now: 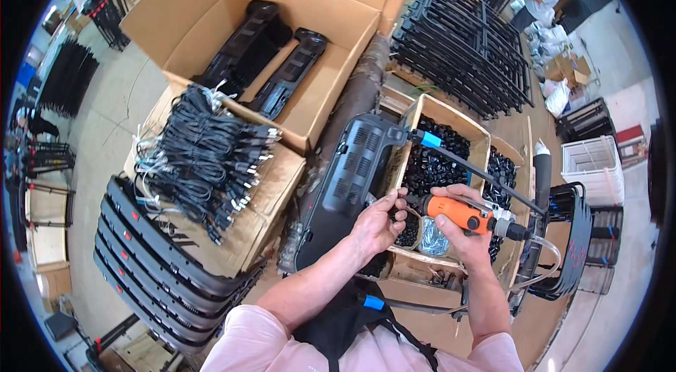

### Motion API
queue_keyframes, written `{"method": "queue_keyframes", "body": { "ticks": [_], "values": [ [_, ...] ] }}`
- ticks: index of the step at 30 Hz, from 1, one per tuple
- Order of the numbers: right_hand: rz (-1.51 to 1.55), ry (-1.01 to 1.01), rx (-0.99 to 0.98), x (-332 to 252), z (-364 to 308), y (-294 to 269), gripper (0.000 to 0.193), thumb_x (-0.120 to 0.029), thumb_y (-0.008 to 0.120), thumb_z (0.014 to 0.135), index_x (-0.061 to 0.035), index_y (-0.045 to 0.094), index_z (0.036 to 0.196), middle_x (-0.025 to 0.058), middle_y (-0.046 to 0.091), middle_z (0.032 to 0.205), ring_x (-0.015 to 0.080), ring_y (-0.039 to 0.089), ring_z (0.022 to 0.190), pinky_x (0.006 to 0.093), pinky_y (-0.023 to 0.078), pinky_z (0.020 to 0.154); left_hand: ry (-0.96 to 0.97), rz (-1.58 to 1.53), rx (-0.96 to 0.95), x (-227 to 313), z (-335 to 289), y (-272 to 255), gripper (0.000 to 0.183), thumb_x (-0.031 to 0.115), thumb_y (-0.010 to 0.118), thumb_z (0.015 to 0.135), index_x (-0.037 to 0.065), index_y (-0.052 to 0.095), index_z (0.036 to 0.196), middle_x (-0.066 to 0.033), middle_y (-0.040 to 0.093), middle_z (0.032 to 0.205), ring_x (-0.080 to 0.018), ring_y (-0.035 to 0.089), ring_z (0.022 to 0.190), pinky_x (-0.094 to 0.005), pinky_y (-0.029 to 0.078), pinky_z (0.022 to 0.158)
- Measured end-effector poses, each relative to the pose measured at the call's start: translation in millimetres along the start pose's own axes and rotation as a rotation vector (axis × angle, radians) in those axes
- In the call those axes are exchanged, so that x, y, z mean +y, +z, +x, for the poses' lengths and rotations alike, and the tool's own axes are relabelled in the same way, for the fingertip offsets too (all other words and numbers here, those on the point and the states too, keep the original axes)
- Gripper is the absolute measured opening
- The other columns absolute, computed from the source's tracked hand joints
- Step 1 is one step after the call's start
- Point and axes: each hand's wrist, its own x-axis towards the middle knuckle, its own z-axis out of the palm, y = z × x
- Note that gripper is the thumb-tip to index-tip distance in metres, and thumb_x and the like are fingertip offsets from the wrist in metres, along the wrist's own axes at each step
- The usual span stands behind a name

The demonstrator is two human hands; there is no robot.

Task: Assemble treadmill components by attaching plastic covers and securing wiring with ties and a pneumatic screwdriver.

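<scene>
My right hand (470, 239) is wrapped round an orange air screwdriver (456, 213), whose tip points left. A clear hose (556, 252) runs from its rear end. At the tip, my left hand (379, 225) has its fingers pinched together; whatever they hold is too small or hidden to name. Just beyond my left hand lies a long black plastic housing (355, 164) with vent slots. A black metal tube (486, 176) with a blue wrap (427, 139) reaches from the housing's far end toward the right, passing above the driver.
Under the driver, a wooden bin (481, 134) holds small black parts (433, 168) and a heap of screws (433, 237). To the left are bundled black cables (204, 150), a cardboard box (331, 2) with black housings, and stacked curved black panels (151, 252). Black metal frames (461, 44) stand at the back right.
</scene>
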Motion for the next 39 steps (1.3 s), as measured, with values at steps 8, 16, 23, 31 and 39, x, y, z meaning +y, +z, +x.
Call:
{"method": "queue_keyframes", "body": {
  "ticks": [8,16,23,31,39],
  "values": [
    [0.029,-0.063,0.125,37.8,99.0,-46.5,0.053,-0.008,0.079,0.089,-0.0008,0.056,0.136,0.0155,0.07,0.129,0.0219,0.067,0.118,0.0382,0.052,0.108,0.053,0.16,0.141,-12.5,60.4,21.1,0.034,0.032,0.043,0.115,0.005,0.063,0.119,-0.0046,0.068,0.102,-0.0177,0.062,0.083,-0.0322,0.051,0.073],
    [0.015,-0.056,0.081,74.4,165.3,-47.3,0.051,-0.006,0.08,0.088,0.0008,0.059,0.134,0.0148,0.072,0.125,0.0193,0.069,0.114,0.036,0.055,0.103,0.074,0.332,0.105,-9.8,66.5,3.0,0.031,0.025,0.05,0.114,0.002,0.068,0.126,-0.002,0.065,0.092,-0.0123,0.058,0.078,-0.028,0.048,0.067],
    [-0.028,-0.035,0.041,94.1,176.6,-36.4,0.045,-0.006,0.079,0.089,-0.0013,0.061,0.13,0.0077,0.071,0.12,0.0145,0.067,0.112,0.0319,0.053,0.102,0.082,0.243,0.333,-5.5,80.8,-1.4,0.033,0.031,0.05,0.114,0.006,0.07,0.122,0.0019,0.061,0.082,-0.0107,0.053,0.069,-0.0277,0.043,0.06],
    [-0.109,-0.046,-0.01,92.0,182.3,-37.9,0.034,-0.007,0.079,0.089,-0.0016,0.066,0.119,0.0082,0.072,0.119,0.0156,0.067,0.108,0.0331,0.054,0.099,0.116,0.329,0.24,-3.1,102.1,-20.8,0.027,0.03,0.055,0.112,0.007,0.07,0.117,0.0013,0.066,0.085,-0.0088,0.055,0.066,-0.0247,0.045,0.058],
    [-0.214,-0.043,-0.085,85.8,186.9,-35.7,0.034,-0.012,0.081,0.086,-0.0023,0.067,0.115,0.0065,0.072,0.117,0.0147,0.066,0.105,0.0329,0.053,0.096,0.194,0.263,0.276,-3.6,114.7,-13.8,0.025,0.026,0.049,0.114,0.006,0.062,0.12,-0.0062,0.073,0.1,-0.0145,0.061,0.074,-0.026,0.051,0.062]
  ]
}}
